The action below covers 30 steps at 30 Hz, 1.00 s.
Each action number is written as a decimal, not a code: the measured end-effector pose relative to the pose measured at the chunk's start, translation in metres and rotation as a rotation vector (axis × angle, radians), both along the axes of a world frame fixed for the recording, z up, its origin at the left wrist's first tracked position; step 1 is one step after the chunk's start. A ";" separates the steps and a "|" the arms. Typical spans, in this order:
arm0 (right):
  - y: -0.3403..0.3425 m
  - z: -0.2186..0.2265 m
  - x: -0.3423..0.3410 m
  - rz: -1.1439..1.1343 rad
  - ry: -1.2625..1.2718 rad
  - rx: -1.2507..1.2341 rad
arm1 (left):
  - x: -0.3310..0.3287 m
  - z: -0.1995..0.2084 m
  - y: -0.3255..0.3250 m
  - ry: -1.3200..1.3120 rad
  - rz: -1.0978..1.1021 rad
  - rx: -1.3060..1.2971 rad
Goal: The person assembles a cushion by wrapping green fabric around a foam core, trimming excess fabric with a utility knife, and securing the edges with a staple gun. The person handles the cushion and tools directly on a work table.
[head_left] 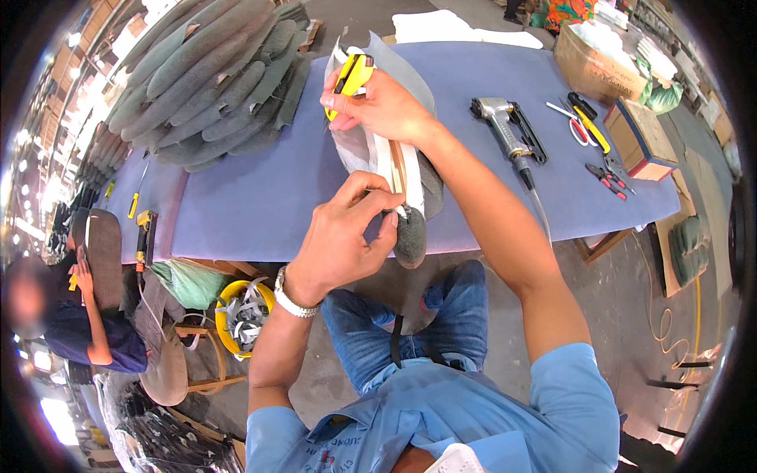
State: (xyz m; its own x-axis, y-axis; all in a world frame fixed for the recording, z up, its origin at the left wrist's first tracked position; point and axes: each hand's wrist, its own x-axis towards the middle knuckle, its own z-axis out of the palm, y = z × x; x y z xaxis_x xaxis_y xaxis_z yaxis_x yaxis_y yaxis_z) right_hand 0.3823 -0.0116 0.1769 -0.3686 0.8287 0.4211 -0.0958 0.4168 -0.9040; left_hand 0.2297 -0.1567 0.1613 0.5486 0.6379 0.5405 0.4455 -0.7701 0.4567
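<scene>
A long, narrow padded piece (411, 238) covered in dark grey fabric lies across the table in front of me, its rounded end over the near edge. Along its middle run white strips and a brown, wood-coloured band (398, 164); loose pale fabric spreads at its far end. My right hand (388, 104) is closed round a yellow and black utility knife (356, 76) above the far part of the piece. Near the rounded end, my left hand (341, 229) pinches thumb and forefinger together at a white strip (404, 211).
Grey padded pieces (213, 83) are heaped at the far left of the blue-topped table (260, 209). On the right lie a staple gun (505, 130) with its hose, scissors (579, 130), pliers (605, 181) and a box (643, 138). A yellow bucket (224, 319) of scraps stands below; a co-worker sits left.
</scene>
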 end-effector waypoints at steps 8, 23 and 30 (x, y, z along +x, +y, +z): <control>-0.010 -0.005 0.020 -0.015 0.151 0.013 | 0.004 0.004 0.013 0.027 -0.166 0.007; -0.031 0.015 0.037 -0.190 0.500 0.050 | 0.002 0.006 0.004 -0.158 -0.193 -0.557; -0.106 0.029 0.083 -0.260 0.451 0.086 | 0.008 0.002 -0.003 -0.338 -0.093 -0.692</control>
